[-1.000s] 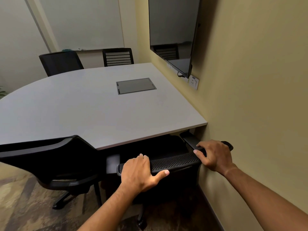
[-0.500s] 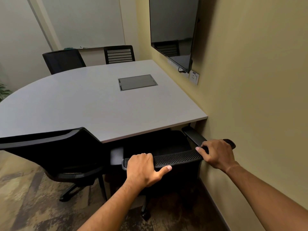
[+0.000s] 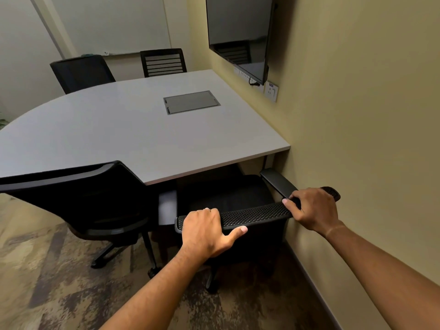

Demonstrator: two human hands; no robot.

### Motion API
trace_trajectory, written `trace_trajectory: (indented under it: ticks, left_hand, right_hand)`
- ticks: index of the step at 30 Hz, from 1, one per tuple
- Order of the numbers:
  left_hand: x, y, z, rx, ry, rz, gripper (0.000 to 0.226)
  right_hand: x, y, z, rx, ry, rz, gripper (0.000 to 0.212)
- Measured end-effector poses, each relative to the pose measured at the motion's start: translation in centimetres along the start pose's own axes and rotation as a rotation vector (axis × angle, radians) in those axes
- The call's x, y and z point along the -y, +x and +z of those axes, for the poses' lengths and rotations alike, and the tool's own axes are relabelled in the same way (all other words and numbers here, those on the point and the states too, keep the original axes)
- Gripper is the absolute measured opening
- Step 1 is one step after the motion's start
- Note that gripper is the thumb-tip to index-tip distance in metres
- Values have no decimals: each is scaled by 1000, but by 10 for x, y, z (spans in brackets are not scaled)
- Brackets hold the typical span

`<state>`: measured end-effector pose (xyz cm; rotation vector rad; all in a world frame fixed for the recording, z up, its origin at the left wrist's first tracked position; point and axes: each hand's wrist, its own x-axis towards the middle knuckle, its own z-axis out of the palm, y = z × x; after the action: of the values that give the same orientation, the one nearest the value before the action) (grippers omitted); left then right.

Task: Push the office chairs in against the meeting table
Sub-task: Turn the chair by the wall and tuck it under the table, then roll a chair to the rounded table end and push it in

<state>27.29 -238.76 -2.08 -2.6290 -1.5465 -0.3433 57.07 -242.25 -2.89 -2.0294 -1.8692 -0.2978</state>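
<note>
Front of the black mesh chair [image 3: 257,214] is hidden under the grey meeting table [image 3: 133,136]. Left hand [image 3: 206,231] and right hand [image 3: 313,209] both grip its backrest top.

Both forearms bare, left hand [image 3: 204,232] ringed.

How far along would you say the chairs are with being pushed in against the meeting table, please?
Done: the two far chairs look tucked against the meeting table. In hand: the left hand and right hand grip the top of the chair by the wall, its seat partly under the edge. Left: the near left chair, which sits angled away from the table.
</note>
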Motion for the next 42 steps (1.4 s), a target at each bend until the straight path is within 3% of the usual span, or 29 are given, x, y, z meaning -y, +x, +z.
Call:
trace_trajectory:
  ticks: [23,26,29,33,42]
  left_hand:
    - [22,-97,-37,55,-88,182,90]
    - [44,-100,-40,77,-138,232,106]
    - [84,-104,-51,87,-145,247,126]
    - [145,-105,-69,16,-91,217,122]
    - [263,-102,-91,-42,-36,18,117]
  right_hand:
    - [71,-112,-55,78,-115,146,50]
    - [87,-105,-59,152,-87,216,41]
    - [125,-87,-58,114,-48,183,58]
    - [205,-51,-51,57,13,88,84]
    - [353,16,-19,5,84,-83,91]
